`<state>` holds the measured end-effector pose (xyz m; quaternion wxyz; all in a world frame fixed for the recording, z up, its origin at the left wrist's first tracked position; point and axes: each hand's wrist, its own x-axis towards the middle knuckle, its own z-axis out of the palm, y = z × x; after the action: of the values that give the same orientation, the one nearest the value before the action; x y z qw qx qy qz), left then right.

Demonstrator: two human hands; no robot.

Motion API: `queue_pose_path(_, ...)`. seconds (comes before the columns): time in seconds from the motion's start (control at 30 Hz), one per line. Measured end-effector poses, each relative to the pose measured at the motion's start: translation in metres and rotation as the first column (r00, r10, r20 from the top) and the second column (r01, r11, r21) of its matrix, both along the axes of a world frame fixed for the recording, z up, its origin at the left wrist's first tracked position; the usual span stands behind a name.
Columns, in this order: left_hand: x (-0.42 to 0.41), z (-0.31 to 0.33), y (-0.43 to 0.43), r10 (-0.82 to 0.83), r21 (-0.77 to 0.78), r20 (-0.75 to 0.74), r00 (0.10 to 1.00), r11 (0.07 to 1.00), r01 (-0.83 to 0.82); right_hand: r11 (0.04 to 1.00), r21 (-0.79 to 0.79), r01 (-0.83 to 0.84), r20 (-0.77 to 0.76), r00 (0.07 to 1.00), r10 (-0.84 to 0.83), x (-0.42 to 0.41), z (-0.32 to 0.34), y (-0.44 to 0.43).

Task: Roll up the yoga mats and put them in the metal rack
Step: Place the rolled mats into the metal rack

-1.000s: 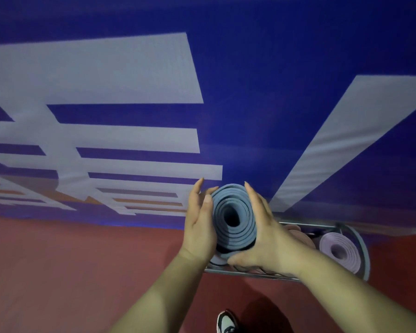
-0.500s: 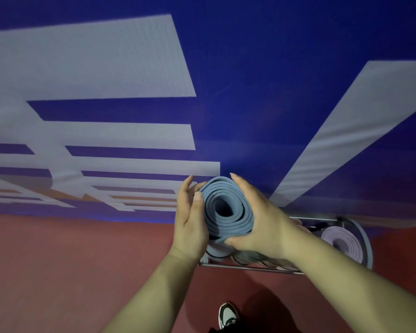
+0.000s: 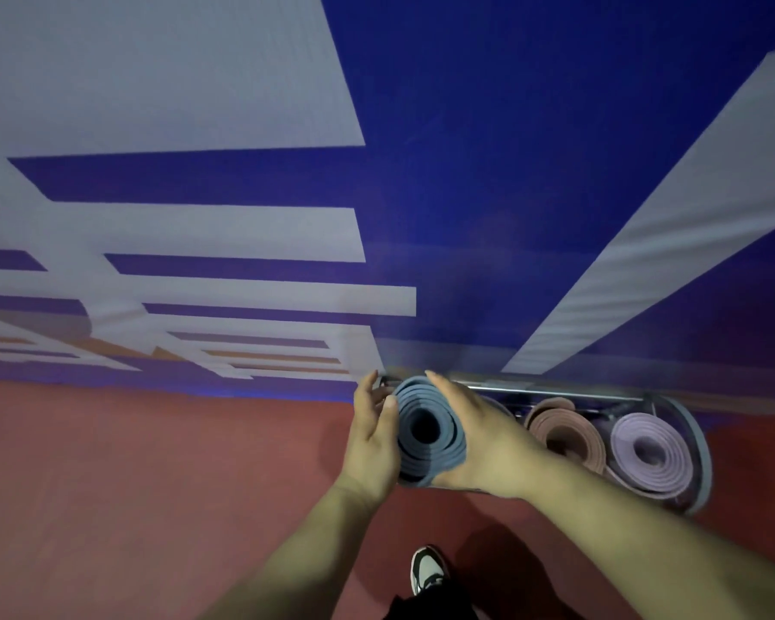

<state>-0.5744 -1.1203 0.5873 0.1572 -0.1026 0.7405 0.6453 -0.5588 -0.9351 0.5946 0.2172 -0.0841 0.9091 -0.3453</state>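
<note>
A rolled blue-grey yoga mat (image 3: 426,429) stands on end at the left end of the metal rack (image 3: 696,445), its spiral end facing me. My left hand (image 3: 372,440) presses against its left side with the thumb on the rim. My right hand (image 3: 479,440) wraps its right side, fingers over the top and thumb underneath. A rolled pink-brown mat (image 3: 560,434) and a rolled lilac mat (image 3: 645,454) stand upright in the rack to the right.
The rack stands on a red floor (image 3: 153,485) against a blue wall banner (image 3: 511,172) with white shapes. My shoe (image 3: 426,570) is on the floor below the hands.
Both hands have lowered the blue-grey mat down into the left end of the rack. The other mats in the rack now show fully.
</note>
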Motion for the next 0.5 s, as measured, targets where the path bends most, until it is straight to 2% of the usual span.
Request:
queue_pose_path(0.1,-0.003,-0.009,-0.003,-0.060,0.016,0.036,0.998,0.998,0.059,0.998,0.057,0.010,-0.053,0.999,-0.007,0.000,-0.010,0.000)
queue_pose_path(0.17,-0.009,-0.013,-0.006,-0.111,-0.043,0.022,0.994,0.993,0.112,0.996,0.072,0.044,-0.086,0.996,-0.038,-0.001,-0.014,-0.002)
queue_pose_path(0.33,-0.021,-0.024,-0.011,-0.216,-0.125,-0.003,0.976,0.969,0.214,0.995,0.032,0.097,-0.107,0.990,-0.093,-0.008,-0.016,-0.001)
queue_pose_path(0.5,-0.010,-0.029,-0.007,-0.314,-0.237,-0.054,0.948,0.926,0.293,0.995,0.098,0.009,-0.058,0.998,-0.003,-0.007,-0.017,0.006)
